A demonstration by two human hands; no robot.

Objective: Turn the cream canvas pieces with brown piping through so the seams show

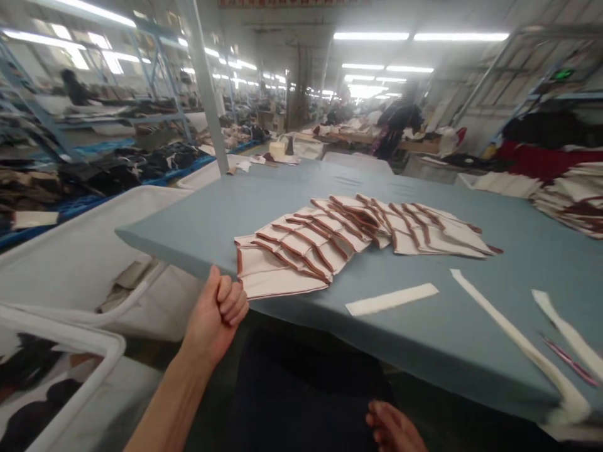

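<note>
My left hand (217, 312) is curled round the near edge of a grey-blue table (188, 232), thumb on top and fingers folded underneath. Just right of it lies a fanned row of cream fabric pieces with brown trim (330, 238), overlapping across the tabletop. The nearest piece almost touches my knuckles. Only part of my right hand (391, 430) shows at the bottom edge, low over my dark lap, holding nothing that I can see. Its fingers are not clear.
A short white strip (391, 299) and two long white strips (509, 339) lie on the table's right side by a pink stick (570, 364). White bins (70, 251) stand to the left. Folded stacks (575, 194) sit far right. A person (400, 125) works behind.
</note>
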